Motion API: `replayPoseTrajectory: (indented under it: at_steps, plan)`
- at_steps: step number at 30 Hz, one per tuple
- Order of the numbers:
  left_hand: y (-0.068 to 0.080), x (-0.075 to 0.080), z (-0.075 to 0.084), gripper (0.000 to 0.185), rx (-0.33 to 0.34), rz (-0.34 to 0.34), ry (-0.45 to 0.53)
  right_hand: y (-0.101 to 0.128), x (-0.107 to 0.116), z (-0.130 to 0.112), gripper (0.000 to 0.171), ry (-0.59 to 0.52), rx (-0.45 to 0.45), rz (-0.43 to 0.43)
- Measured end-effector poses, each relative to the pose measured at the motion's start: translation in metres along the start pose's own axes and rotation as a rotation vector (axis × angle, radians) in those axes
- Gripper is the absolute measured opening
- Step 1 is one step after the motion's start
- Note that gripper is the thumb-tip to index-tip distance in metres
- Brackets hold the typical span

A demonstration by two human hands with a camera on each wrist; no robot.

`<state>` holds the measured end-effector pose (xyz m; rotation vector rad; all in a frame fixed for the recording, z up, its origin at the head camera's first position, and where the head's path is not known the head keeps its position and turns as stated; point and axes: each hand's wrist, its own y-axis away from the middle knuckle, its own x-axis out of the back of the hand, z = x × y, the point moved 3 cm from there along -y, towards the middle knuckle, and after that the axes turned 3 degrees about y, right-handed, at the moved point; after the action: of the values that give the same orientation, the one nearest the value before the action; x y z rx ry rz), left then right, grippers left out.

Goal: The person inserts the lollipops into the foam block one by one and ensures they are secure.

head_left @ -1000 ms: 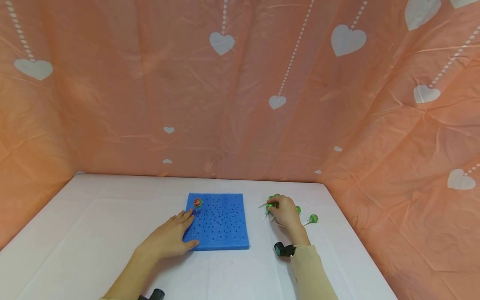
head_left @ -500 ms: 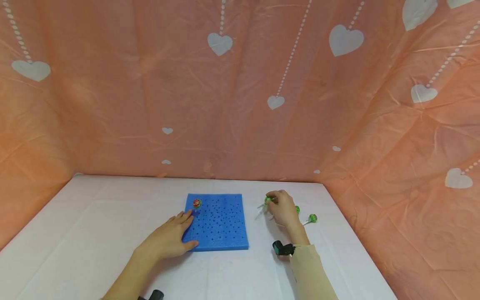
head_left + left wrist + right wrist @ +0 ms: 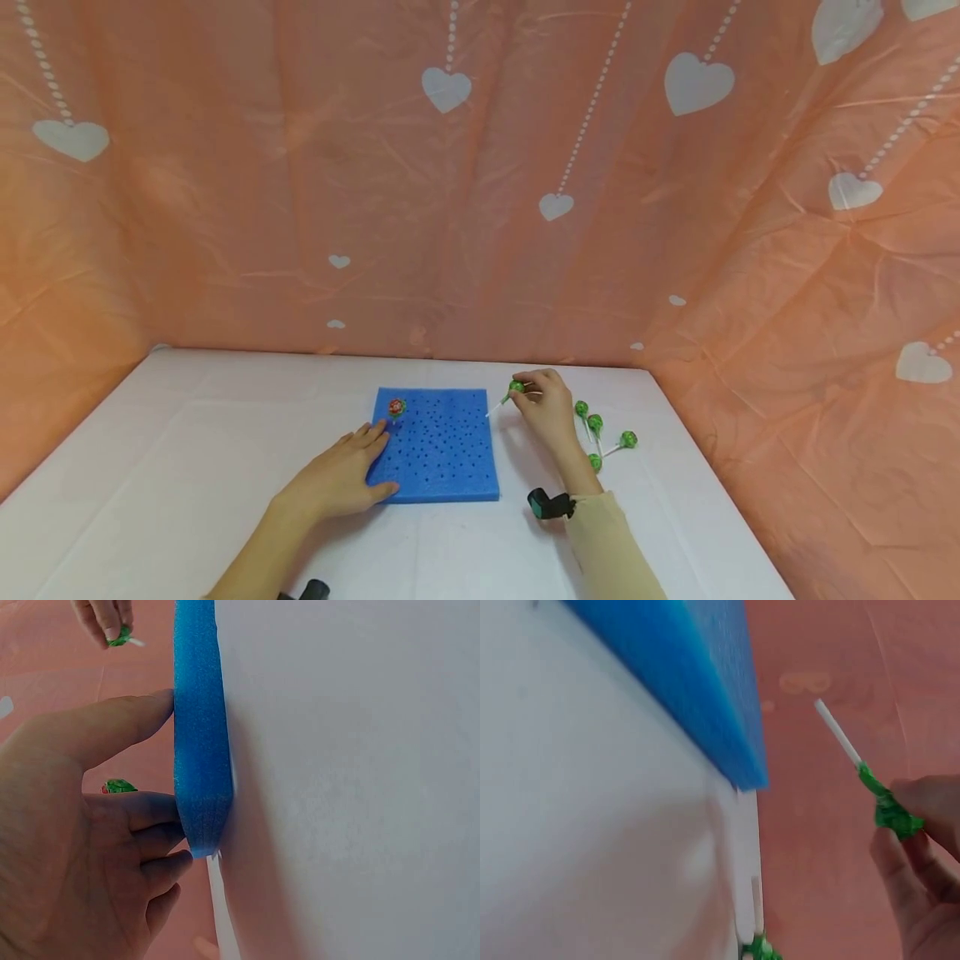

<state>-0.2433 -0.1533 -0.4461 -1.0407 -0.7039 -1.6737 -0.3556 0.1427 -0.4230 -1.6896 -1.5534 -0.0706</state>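
- Lifted off the table [image 3: 187,467], the right hand [image 3: 546,410] now pinches a green lollipop [image 3: 516,387] at the foam board's [image 3: 442,450] far right corner.
- Left hand [image 3: 337,479], fingers flat, presses the board's near left corner.
- Four green lollipops [image 3: 596,423] lie beyond.

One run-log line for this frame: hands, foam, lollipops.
left hand: flat on blue foam board | right hand: pinches green lollipop, lifted beside board | red lollipop: standing in board | spare green lollipops: on table

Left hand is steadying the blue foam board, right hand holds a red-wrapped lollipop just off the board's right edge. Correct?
Not quite: the lollipop pinched in the right hand is green-wrapped, as the head view shows. The left hand does steady the blue foam board.
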Motion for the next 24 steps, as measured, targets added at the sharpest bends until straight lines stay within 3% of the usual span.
replayPoseTrajectory:
  at_steps: [7, 14, 24]
  plan:
    - [-0.001, -0.001, -0.001, 0.080, -0.005, -0.005, 0.004, 0.003, -0.013, -0.015, 0.024, -0.141, 0.046, 0.067]
    - [-0.002, -0.003, -0.002, 0.081, -0.005, -0.006, 0.005, 0.005, -0.027, -0.032, 0.022, -0.249, 0.080, 0.053]
    - [-0.003, -0.002, -0.002, 0.081, 0.000, -0.001, -0.003, 0.008, -0.037, -0.077, 0.022, -0.330, 0.118, 0.021]
